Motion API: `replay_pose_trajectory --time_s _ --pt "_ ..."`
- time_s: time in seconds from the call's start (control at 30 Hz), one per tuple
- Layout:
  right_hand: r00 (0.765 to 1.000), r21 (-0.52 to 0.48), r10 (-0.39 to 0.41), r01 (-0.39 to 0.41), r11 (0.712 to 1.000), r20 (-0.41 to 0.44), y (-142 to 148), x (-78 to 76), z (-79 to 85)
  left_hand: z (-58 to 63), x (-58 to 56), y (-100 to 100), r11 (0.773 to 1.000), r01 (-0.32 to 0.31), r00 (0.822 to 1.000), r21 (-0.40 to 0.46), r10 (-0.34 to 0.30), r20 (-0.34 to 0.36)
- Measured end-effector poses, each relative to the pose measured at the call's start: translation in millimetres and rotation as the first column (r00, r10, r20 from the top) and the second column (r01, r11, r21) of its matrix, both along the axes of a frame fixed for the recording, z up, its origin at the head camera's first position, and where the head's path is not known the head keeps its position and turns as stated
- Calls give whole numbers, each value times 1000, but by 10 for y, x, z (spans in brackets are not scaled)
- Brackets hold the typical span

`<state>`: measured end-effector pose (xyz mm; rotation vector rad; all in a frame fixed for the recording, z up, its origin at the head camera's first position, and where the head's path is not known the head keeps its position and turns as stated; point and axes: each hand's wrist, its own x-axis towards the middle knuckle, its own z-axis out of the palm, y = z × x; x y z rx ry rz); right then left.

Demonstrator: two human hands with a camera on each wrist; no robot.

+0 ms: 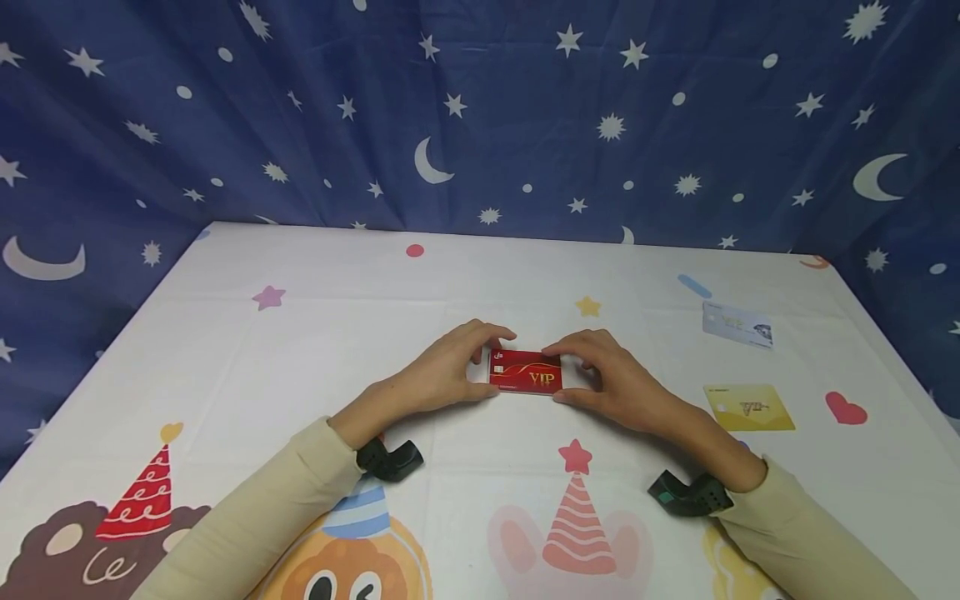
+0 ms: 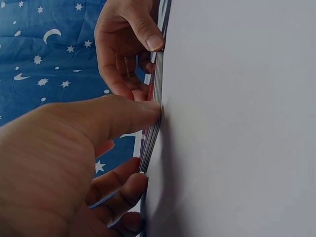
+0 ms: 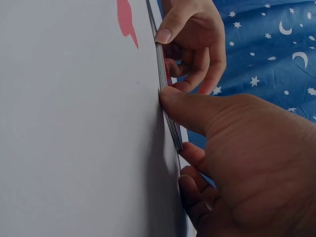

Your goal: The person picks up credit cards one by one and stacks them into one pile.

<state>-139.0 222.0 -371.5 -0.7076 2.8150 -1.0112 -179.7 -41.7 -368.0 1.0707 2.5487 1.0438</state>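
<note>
A stack of several cards (image 1: 525, 372) lies flat on the table, its top one red with gold "VIP" lettering. Stacked edges of the cards (image 2: 157, 81) show in the left wrist view, lined up closely. My left hand (image 1: 442, 371) pinches the left end, thumb at the near edge and fingers at the far side. At the right end my right hand (image 1: 618, 379) grips the same stack, its thumb on the near corner and index finger on the far edge. In the right wrist view the right thumb (image 3: 190, 108) presses against the card edges (image 3: 162, 64).
To the right lie a silver card (image 1: 737, 325) and, nearer, a gold card (image 1: 750, 407), apart from each other. A white cloth (image 1: 337, 333) with printed cartoon figures covers the table. Behind its far edge hangs a dark blue curtain (image 1: 510, 108) with stars and moons.
</note>
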Motion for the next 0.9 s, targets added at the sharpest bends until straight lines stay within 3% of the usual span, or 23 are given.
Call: replay_pose_trajectory --time_s 0.57,0.9 --pt "1000 -19 17 -18 1000 -13 3 8 77 39 0 6 1000 10 1000 20 -10 -4" --pt "998 -53 -2 -1 999 -63 147 -27 254 252 -27 133 990 30 999 140 -27 -22"
